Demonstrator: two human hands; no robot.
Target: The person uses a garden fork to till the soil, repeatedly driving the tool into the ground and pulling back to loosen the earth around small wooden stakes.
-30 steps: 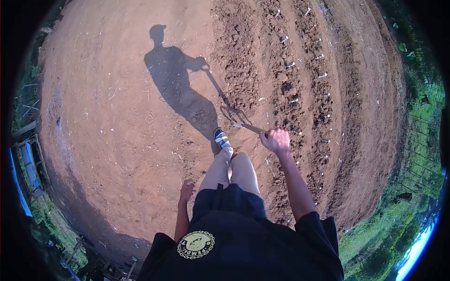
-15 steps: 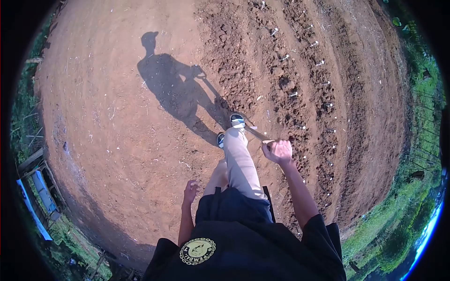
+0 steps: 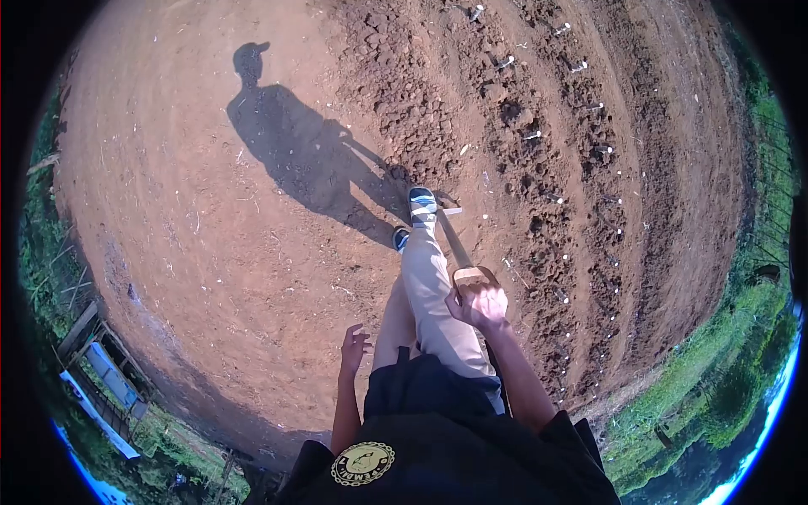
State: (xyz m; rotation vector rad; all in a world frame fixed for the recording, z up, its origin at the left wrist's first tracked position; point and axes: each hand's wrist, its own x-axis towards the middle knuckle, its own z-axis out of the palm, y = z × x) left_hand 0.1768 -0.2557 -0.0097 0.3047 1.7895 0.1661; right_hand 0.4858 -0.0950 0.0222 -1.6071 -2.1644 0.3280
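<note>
Digging tool (image 3: pixel 453 244): long axis runs from the wooden D-handle, near, to its head on the soil, far and slightly left. The head touches the ground just beside the forward shoe (image 3: pixel 422 202), at the left edge of the tilled rows (image 3: pixel 547 160). Right hand (image 3: pixel 481 305): arm bent, grip closed over the D-handle from above. Left hand (image 3: pixel 354 346): low at the hip, fingers spread, grip empty.
</note>
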